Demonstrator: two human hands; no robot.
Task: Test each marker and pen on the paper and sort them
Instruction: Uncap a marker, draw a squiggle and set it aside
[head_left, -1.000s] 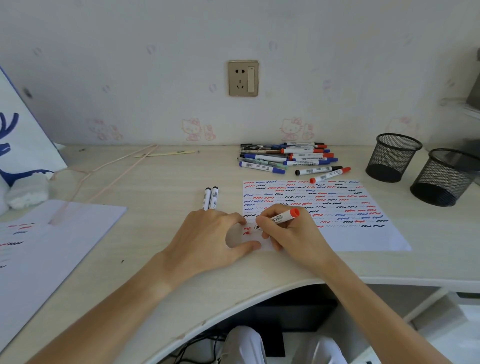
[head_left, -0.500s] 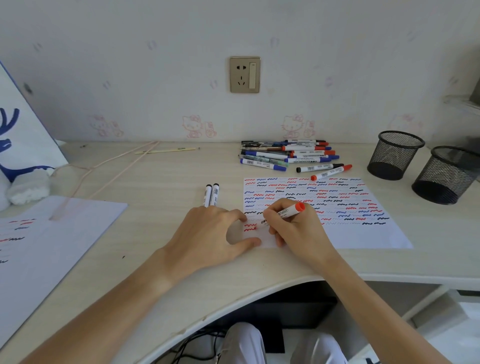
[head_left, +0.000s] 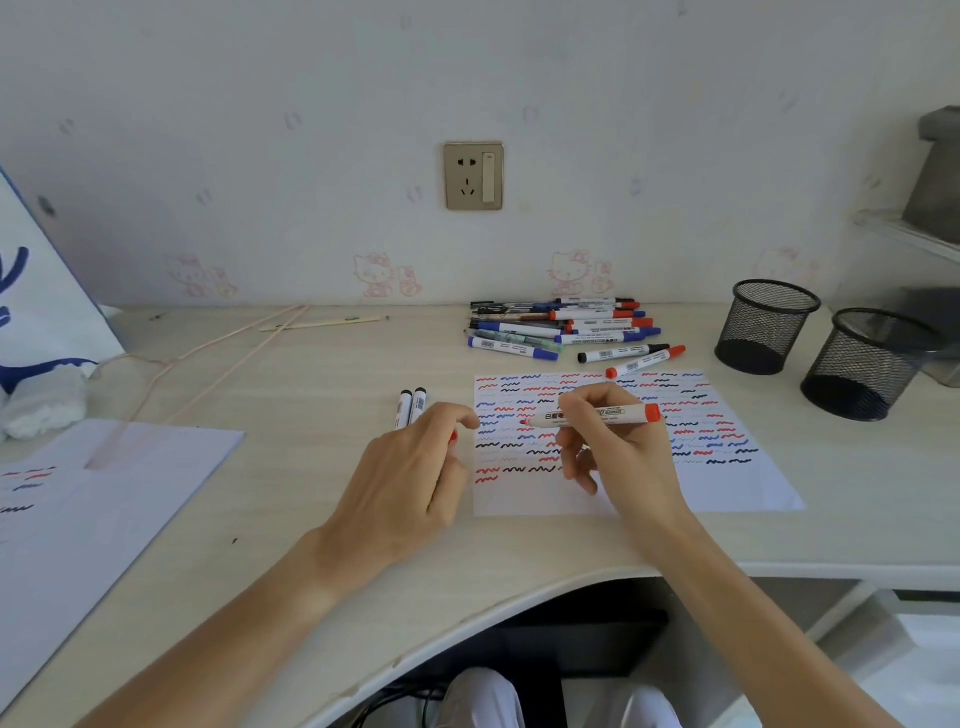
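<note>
My right hand (head_left: 621, 457) grips a red marker (head_left: 592, 417), lifted above the test paper (head_left: 727, 467) with its bare tip pointing left. The paper is covered with red, blue and black squiggles. My left hand (head_left: 410, 478) sits just left of the paper with fingers curled round a small red piece (head_left: 453, 436), probably the marker's cap. Two black-capped markers (head_left: 411, 407) lie side by side beyond my left hand. A pile of several markers and pens (head_left: 561, 328) lies at the back of the desk, with a black marker (head_left: 621, 353) and a red marker (head_left: 644, 361) beside it.
Two black mesh pen cups (head_left: 766, 325) (head_left: 867, 364) stand at the right. Another sheet with squiggles (head_left: 93, 499) lies at the left, near a white cloth (head_left: 44, 402) and a bag. Thin sticks (head_left: 322, 325) lie at the back. The desk's curved front edge (head_left: 519, 587) is close.
My right hand has lifted the red marker off the paper and turned it level. My left hand has slid off the paper's corner to the left and curled its fingers.
</note>
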